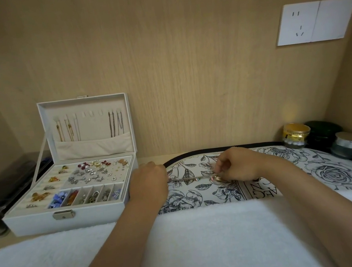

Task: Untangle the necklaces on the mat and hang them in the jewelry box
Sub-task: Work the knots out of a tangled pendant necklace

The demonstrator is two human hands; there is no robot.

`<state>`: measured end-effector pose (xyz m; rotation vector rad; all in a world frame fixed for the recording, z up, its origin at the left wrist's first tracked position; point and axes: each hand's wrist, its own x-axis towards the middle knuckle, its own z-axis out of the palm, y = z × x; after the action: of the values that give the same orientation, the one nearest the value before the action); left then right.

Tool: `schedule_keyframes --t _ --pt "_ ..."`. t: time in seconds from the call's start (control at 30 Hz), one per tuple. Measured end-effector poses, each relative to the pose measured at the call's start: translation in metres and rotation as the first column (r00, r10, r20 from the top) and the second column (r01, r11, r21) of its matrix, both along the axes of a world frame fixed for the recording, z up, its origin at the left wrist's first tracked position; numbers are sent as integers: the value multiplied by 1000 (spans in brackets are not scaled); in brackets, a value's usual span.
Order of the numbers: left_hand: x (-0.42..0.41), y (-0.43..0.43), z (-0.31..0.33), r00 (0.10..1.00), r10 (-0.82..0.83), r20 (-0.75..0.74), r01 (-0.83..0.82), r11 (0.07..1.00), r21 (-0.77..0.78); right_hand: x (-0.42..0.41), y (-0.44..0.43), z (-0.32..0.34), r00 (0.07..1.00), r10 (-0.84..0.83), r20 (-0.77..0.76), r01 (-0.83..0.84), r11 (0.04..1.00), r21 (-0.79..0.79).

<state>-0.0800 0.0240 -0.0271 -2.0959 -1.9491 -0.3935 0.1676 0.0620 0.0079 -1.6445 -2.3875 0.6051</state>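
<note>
Silver necklace [184, 179] held between left hand [148, 178] and right hand [238, 165]; mat [328, 170] lettering illegible.

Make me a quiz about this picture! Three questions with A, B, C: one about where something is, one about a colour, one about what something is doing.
1. Where is the white rectangular jewelry box?
A) left of the floral fabric mat
B) on the mat
C) right of the mat

2. What colour is the fluffy towel in front?
A) red
B) white
C) blue

3. What is the silver chain necklace doing?
A) hanging in the box
B) lying on the towel
C) stretched between two hands

Answers:
1 A: it stands beside the mat's left end.
2 B: it is plain white.
3 C: the left hand and right hand hold it pulled straight over the mat.
</note>
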Motion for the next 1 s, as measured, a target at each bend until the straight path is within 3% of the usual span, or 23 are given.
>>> schedule_keyframes --t 0.1,0.17,0.3,0.37,0.53,0.7,0.83,1.0 --pt "0 0 -2 1000 -16 20 16 1000 27 -1 -1 2 996 -24 -87 18 997 -72" --pt "6 2 -3 978 -147 150 139 988 59 -2 -4 4 985 -13 -174 -14 987 -157" --pt "35 -6 -3 768 -398 502 439 898 39 -6 -8 5 922 22 -385 -111 971 -211" --pt "46 -12 -6 651 -375 660 515 857 -21 -8 -8 5 886 11 -464 -127 967 -220" --pt "43 -10 1 484 -252 838 469 883 -5 -11 -7 4 857 -59 -513 -96 958 -270" --pt "32 -9 5 543 -229 808 414 910 -19 -5 -7 6 862 -74 -502 -108 940 -324" --pt "32 -12 3 619 -239 748 388 921 -26 -5 -8 5 887 -49 -459 -87 958 -272" --pt "34 -9 3 619 -242 747 262 960 93 -3 -5 3 897 -19 -442 -95 968 -234"
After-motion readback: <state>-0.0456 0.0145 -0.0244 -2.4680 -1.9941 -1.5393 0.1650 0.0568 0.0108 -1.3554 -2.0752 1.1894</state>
